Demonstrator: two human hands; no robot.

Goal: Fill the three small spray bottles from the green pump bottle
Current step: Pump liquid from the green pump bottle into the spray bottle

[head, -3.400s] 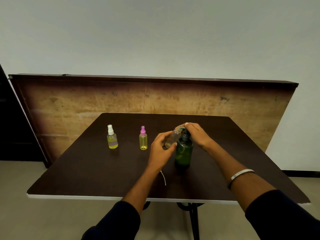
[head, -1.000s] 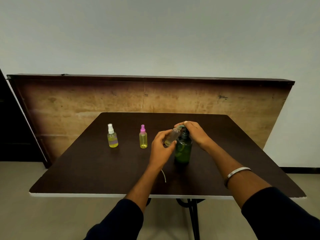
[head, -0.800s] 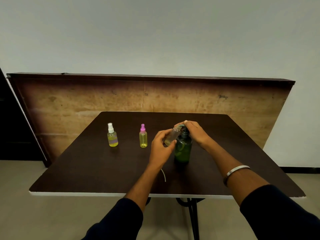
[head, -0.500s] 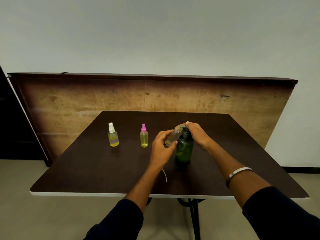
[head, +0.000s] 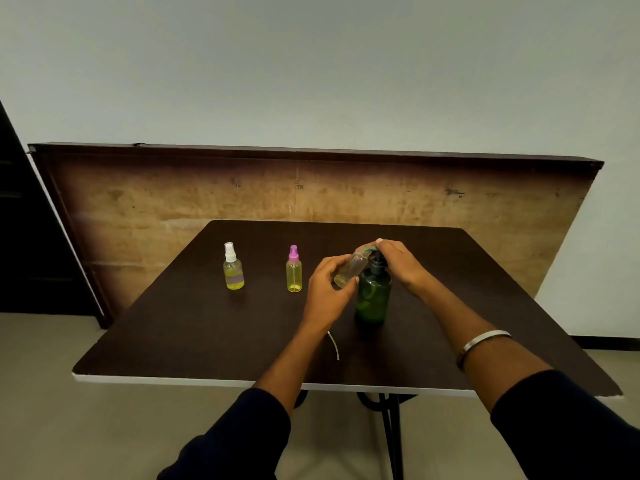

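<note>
Step in hand, we think: filling third small bottle (head: 349, 271), tilted under green pump bottle (head: 373, 295) spout, frame centre. Our left hand (head: 327, 289) grips small bottle; right hand (head: 398, 263) presses pump. White-cap bottle (head: 233, 268), pink-cap bottle (head: 293, 270) wait left. Next: pump slowly, keep mouth under spout.

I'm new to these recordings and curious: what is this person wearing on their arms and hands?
Both arms wear dark navy sleeves pushed up toward the elbows, leaving the forearms bare. The right wrist carries a plain silver metal bangle. The left hand and right hand are bare, with no gloves, rings or watch visible.
</note>
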